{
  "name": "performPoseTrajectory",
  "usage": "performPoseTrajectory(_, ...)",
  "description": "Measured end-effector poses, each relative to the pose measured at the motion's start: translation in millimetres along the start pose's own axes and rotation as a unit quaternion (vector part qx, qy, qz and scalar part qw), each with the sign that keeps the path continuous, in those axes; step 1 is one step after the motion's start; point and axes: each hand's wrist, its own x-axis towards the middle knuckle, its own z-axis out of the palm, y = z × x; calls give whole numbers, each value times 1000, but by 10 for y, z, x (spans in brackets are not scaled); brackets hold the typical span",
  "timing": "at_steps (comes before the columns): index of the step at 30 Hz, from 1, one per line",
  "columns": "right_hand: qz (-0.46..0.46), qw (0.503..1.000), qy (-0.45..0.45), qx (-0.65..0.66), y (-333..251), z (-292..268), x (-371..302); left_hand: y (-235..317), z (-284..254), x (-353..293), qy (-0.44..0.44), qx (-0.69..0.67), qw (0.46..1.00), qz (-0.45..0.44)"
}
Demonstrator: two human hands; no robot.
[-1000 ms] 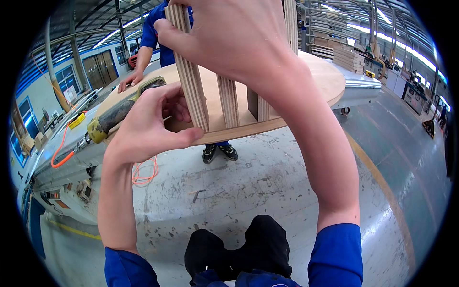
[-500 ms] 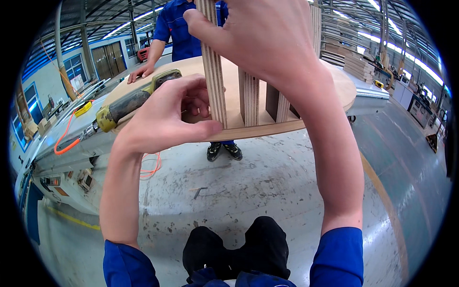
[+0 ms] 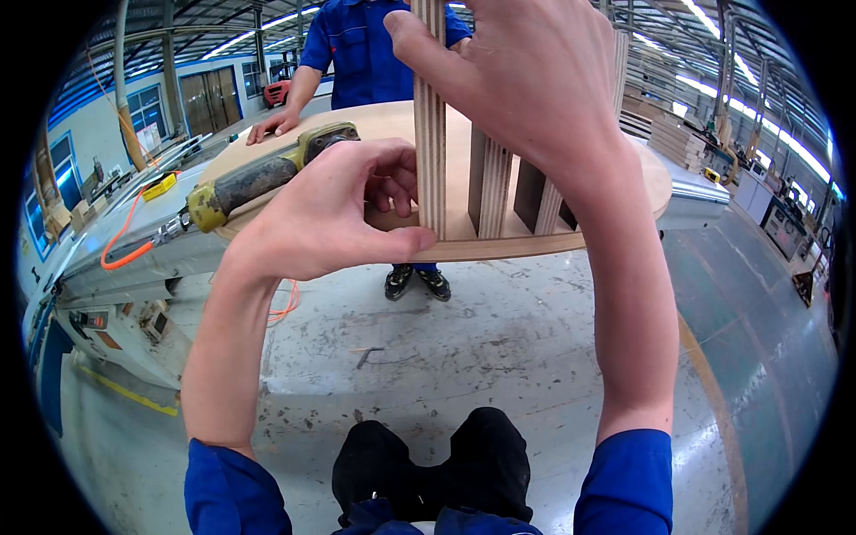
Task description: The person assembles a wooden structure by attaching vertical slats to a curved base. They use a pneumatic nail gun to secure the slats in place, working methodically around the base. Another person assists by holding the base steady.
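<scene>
Plywood upright point(image 3: 432, 165) gripped high by right hand point(image 3: 526, 76); left hand point(image 3: 325, 209) half-open at its foot, thumb by board edge point(image 3: 508, 248).

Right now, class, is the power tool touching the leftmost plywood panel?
Apart: the head view shows bare round board between power tool and leftmost plywood panel.

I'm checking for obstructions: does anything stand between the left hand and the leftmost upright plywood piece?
Nothing visible does: the left hand has its thumb tip right at the foot of the leftmost upright plywood piece. The green-and-black power tool lies beyond and left of the hand, outside that gap.
</scene>
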Motion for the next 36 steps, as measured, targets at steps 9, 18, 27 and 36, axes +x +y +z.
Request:
performPoseTrajectory(9,-12,999,1,-46,-32,23,-17,60,-2,-8,-1,24,1000,-10)
performPoseTrajectory(18,27,998,-34,-38,-130,-188,-18,15,98,18,22,-31,999,-12)
performPoseTrajectory(27,57,998,-5,2,-155,-170,38,-16,114,5,92,5,995,-31)
performPoseTrajectory(36,42,999,17,19,-127,-134,7,-19,106,-3,96,16,995,-34)
